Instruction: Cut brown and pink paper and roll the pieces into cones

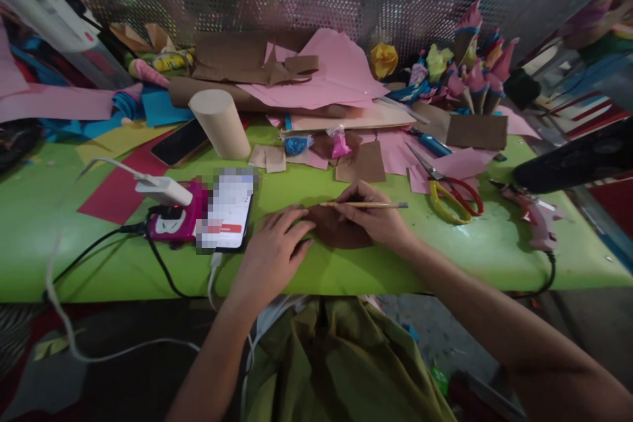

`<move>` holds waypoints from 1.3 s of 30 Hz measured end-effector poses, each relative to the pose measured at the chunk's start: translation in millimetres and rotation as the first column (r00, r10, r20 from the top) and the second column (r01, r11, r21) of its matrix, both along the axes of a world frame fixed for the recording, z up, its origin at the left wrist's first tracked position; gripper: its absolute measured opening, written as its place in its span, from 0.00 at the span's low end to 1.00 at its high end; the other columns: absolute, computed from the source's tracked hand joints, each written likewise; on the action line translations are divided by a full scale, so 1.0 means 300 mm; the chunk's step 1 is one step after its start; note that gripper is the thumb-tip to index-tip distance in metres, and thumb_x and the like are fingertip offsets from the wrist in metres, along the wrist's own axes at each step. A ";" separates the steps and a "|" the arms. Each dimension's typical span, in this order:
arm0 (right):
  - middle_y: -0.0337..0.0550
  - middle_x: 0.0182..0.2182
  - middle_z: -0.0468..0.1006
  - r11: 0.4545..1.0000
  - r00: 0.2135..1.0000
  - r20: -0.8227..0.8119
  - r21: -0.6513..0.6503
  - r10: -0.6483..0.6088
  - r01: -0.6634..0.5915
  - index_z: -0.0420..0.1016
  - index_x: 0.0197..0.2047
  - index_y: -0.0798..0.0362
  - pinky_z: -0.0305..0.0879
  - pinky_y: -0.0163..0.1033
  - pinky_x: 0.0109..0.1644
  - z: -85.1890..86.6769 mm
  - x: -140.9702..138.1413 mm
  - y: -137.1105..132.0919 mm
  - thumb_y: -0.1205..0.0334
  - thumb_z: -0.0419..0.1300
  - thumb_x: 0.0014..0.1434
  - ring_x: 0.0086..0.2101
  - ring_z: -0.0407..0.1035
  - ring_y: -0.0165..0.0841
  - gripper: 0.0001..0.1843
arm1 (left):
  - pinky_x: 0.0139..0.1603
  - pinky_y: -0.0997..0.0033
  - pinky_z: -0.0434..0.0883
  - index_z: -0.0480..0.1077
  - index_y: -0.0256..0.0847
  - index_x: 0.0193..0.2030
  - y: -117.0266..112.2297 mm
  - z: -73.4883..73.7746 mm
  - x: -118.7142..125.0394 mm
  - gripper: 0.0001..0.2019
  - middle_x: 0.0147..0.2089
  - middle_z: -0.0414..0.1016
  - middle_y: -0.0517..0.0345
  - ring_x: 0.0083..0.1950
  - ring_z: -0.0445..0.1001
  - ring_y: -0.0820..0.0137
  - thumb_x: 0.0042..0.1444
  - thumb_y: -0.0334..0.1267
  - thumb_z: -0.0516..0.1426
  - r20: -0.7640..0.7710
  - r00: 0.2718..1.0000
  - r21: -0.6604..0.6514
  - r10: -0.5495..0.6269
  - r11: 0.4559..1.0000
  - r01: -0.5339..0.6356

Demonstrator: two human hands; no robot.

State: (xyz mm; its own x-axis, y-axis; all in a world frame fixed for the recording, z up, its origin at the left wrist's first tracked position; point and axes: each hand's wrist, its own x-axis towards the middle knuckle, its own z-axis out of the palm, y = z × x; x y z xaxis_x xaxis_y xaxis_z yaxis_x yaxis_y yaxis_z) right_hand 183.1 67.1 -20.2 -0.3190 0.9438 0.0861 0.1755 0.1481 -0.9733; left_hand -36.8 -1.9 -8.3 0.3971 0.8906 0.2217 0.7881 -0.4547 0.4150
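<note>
A piece of brown paper lies flat on the green table between my hands. My right hand is closed round a pencil, whose tip points left at the paper's upper part and whose blunt end sticks out to the right. Resting on the paper's left edge, my left hand is flat with its fingers stretched out. Part of the paper is hidden under both hands. A phone with a lit screen lies just left of my left hand, a cable plugged into its lower end.
Scissors and a glue gun lie to the right. At left are a pink power strip with a white charger and a cardboard tube. Behind are pink paper, a dark phone and paper cones.
</note>
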 end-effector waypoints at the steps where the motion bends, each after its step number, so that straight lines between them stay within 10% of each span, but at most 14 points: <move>1: 0.37 0.26 0.75 1.000 1.000 0.006 0.006 -0.004 0.003 0.72 0.35 0.51 0.62 0.35 0.31 0.001 0.000 -0.001 0.46 0.66 0.60 0.26 0.69 0.29 0.17 | 0.61 0.48 0.73 0.71 0.40 0.55 0.000 0.000 0.001 0.13 0.60 0.75 0.48 0.63 0.72 0.55 0.66 0.31 0.55 0.003 1.000 0.001 0.003 1.000 -0.003; 31: 0.37 0.22 0.73 0.961 0.975 0.048 -0.185 0.216 -0.204 0.71 0.28 0.53 0.55 0.32 0.23 0.083 0.022 -0.044 0.56 0.67 0.54 0.22 0.62 0.26 0.11 | 0.60 0.48 0.73 0.72 0.40 0.51 0.012 0.006 -0.002 0.10 0.58 0.77 0.48 0.62 0.73 0.56 0.67 0.32 0.53 0.068 0.998 -0.025 0.012 1.000 -0.011; 39: 0.36 0.24 0.73 0.997 0.999 -0.016 -0.070 0.031 -0.032 0.71 0.32 0.52 0.61 0.33 0.26 0.057 -0.004 -0.002 0.43 0.69 0.54 0.23 0.67 0.28 0.21 | 0.61 0.49 0.72 0.73 0.39 0.50 0.009 0.008 -0.001 0.09 0.57 0.77 0.48 0.63 0.73 0.56 0.67 0.32 0.53 0.070 0.998 -0.020 0.001 1.000 0.000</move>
